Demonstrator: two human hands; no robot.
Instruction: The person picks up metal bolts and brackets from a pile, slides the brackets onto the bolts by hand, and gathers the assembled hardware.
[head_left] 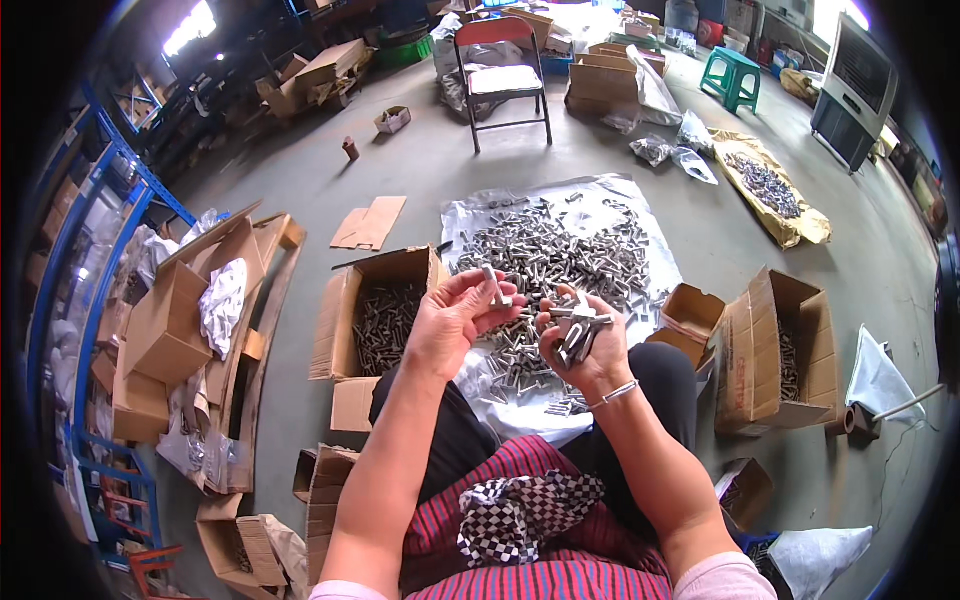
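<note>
One silvery bolt (pixel 493 288) stands tilted above a clutched bunch of bolts (pixel 573 332), just beside it.

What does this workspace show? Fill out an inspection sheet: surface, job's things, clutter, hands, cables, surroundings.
Surface: grey concrete floor, a silvery plastic sheet spread on it.
Job's things: heap of silver metal bolts on the sheet; open brown cardboard box of bolts beside it.
Clutter: flattened cardboard piece, clear plastic bags.
Hands: left hand holds one bolt; right hand grips a bundle of bolts.
Cables: nothing seen.
Surroundings: red folding chair, green plastic stool, blue metal shelving.
</note>
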